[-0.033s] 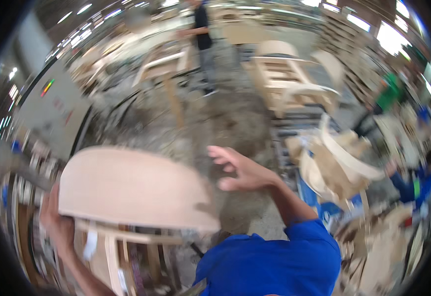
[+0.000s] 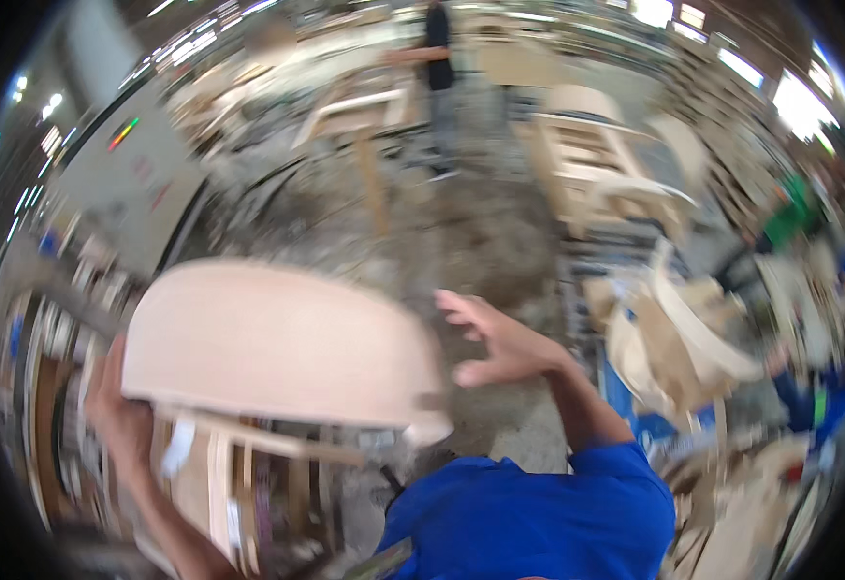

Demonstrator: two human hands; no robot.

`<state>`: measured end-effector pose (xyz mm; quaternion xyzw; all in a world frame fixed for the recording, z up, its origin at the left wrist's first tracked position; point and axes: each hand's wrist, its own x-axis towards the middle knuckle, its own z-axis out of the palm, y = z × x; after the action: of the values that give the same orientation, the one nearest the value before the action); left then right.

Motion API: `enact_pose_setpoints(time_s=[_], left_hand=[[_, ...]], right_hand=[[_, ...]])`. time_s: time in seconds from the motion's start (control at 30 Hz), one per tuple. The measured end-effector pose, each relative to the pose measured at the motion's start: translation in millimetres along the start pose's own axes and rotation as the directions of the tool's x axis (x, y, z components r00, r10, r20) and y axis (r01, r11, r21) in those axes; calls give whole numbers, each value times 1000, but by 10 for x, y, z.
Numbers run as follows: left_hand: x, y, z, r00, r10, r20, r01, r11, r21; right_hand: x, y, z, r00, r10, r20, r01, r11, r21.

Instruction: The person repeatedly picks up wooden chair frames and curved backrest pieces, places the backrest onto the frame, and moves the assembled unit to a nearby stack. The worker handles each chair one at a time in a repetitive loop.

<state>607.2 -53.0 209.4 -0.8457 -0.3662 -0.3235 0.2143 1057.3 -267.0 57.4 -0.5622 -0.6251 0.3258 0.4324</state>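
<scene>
A pale curved wooden panel (image 2: 277,343), rounded along its far edge and straight along the near one, is held up in front of me. My left hand (image 2: 118,406) is closed around its left end, the fingertips partly hidden by the wood. Just off the panel's right end, my right hand (image 2: 500,340) is raised with its fingers apart and nothing in it. A small dark notch or mark shows near the panel's right corner, blurred by motion.
Below the panel stands a wooden frame (image 2: 219,483). A grey cabinet (image 2: 123,184) is at the left. To the right are curved wooden parts (image 2: 693,329) and a stacked chair-like frame (image 2: 587,155). One person (image 2: 439,72) stands ahead; others (image 2: 790,213) work at the right.
The surroundings have shifted to the right in the view. The panel has risen slightly, still in my left hand. My right hand stays open beside its right end.
</scene>
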Motion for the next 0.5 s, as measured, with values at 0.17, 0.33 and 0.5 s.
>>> enact_pose_setpoints(time_s=[0.17,0.33,0.5], left_hand=[[-727,-358,-251,944,-290,-160,311,942,126],[-1645,-710,-877,833,-481,-273,552,749,367],[-2498,-938,-1164,732,-538,-419,681,549,484]], right_hand=[[584,-29,527,973,178,149,-220,912,346],[1350,-417,1469,983,-159,88,156,987,34],[2392,-536,2528,974,-32,226,94,957,-274]])
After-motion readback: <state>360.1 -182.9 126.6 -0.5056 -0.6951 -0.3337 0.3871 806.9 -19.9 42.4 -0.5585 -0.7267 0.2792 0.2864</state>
